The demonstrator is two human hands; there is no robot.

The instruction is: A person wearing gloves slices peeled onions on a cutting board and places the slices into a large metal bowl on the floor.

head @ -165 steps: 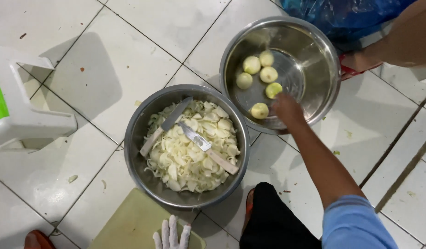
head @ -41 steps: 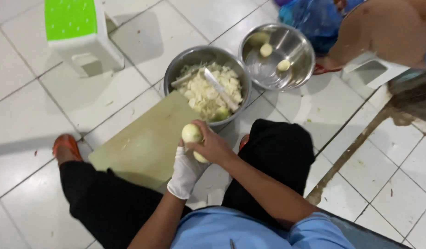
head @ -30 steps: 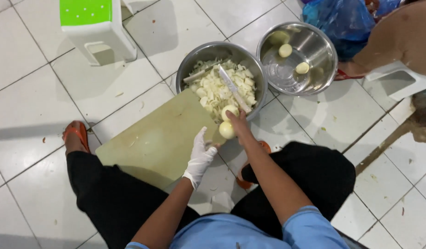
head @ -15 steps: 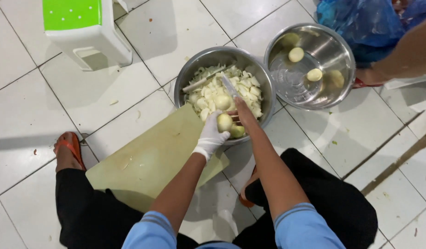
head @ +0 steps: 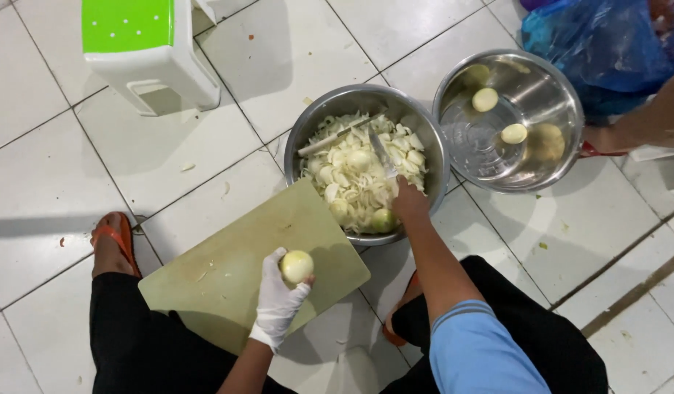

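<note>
My gloved left hand [head: 277, 306] gripped a peeled onion [head: 296, 265] over the green cutting board [head: 227, 270] at lower centre, while my bare right hand [head: 408, 204] closed on a knife [head: 381, 155] above the steel bowl of sliced onion [head: 318, 128] at centre frame.

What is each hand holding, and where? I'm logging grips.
Left hand: peeled onion, cupped from below by fingers. Right hand: knife by its handle, over the bowl.

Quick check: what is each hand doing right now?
Left hand: gloved, closed around a peeled onion over the cutting board.
Right hand: closed on the knife in the bowl.
</note>
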